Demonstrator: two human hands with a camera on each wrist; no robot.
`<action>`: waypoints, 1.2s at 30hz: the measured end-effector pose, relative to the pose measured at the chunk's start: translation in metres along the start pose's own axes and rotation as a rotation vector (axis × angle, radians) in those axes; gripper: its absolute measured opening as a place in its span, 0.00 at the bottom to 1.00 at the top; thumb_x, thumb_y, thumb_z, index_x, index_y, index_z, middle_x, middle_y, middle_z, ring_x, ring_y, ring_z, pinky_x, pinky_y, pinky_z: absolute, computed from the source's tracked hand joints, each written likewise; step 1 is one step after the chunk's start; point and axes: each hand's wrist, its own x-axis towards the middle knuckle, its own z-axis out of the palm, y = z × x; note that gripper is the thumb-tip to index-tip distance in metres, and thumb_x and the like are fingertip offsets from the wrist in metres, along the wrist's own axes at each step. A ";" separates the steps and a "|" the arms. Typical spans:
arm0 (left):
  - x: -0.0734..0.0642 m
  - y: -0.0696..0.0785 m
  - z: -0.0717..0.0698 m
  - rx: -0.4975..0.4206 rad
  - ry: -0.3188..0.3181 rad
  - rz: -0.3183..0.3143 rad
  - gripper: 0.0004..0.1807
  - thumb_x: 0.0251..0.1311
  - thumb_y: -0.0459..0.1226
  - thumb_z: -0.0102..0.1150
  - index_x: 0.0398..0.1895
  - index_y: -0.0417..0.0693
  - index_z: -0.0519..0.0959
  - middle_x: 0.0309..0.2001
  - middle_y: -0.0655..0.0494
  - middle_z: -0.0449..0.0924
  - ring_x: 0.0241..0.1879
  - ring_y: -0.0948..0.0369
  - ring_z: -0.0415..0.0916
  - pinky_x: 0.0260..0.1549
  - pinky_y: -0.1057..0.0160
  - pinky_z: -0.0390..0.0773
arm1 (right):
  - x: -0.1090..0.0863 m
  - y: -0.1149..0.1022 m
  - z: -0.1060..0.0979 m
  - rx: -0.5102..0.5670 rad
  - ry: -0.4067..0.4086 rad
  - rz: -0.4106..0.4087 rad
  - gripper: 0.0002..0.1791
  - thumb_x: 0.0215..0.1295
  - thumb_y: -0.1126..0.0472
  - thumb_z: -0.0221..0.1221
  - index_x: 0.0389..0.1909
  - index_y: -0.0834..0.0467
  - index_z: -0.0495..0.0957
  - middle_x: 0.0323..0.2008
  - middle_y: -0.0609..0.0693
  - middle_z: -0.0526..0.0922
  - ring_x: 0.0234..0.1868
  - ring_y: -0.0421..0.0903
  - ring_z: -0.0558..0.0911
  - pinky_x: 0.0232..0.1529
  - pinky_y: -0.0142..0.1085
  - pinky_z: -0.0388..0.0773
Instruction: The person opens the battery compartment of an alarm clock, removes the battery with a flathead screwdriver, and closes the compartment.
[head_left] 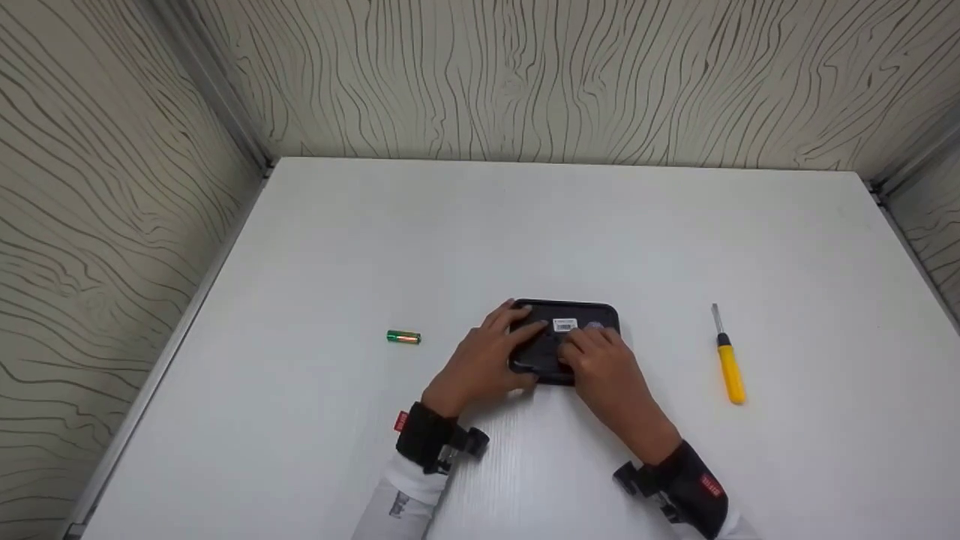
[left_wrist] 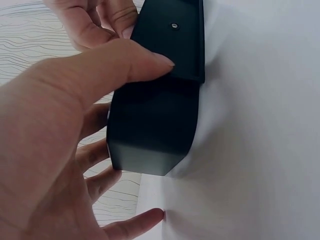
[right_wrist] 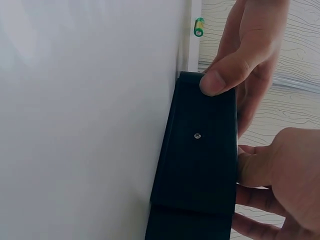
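Note:
A black plastic box-like device (head_left: 541,352) with rounded corners lies on the table, its face with a white barcode label (head_left: 565,325) upward. My left hand (head_left: 487,356) grips its left end, thumb on the near side wall and fingers spread over the upper face. A small screw (left_wrist: 174,26) shows in that side wall in the left wrist view. My right hand (head_left: 602,364) has its bent fingertips bunched on the upper face, below the label. I cannot tell whether those fingertips pinch anything; they cover that spot.
A green battery (head_left: 403,337) lies on the white table (head_left: 337,247) left of my left hand. To the right is a screwdriver (head_left: 730,367) with a yellow handle, its tip pointing away from me. Wood-grain patterned walls (head_left: 525,82) enclose the table at the back and sides.

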 end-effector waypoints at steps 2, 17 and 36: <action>0.000 0.000 0.000 0.005 -0.002 -0.003 0.40 0.53 0.47 0.68 0.71 0.65 0.65 0.74 0.60 0.58 0.78 0.57 0.44 0.65 0.47 0.66 | 0.000 0.000 0.002 0.002 0.008 0.007 0.03 0.53 0.71 0.66 0.29 0.61 0.84 0.31 0.52 0.81 0.39 0.50 0.83 0.42 0.43 0.79; 0.001 0.003 -0.002 -0.002 -0.007 -0.010 0.40 0.54 0.48 0.67 0.72 0.66 0.63 0.75 0.60 0.56 0.78 0.56 0.42 0.66 0.47 0.65 | -0.002 0.007 0.003 0.065 0.022 0.016 0.04 0.53 0.67 0.69 0.25 0.58 0.82 0.29 0.48 0.79 0.36 0.48 0.80 0.38 0.42 0.75; 0.000 0.003 -0.001 -0.012 -0.008 -0.020 0.40 0.53 0.47 0.68 0.71 0.66 0.64 0.75 0.60 0.56 0.78 0.56 0.43 0.66 0.48 0.65 | -0.003 -0.002 -0.016 0.058 -0.217 0.002 0.15 0.53 0.72 0.66 0.43 0.59 0.84 0.42 0.56 0.88 0.40 0.50 0.88 0.37 0.40 0.84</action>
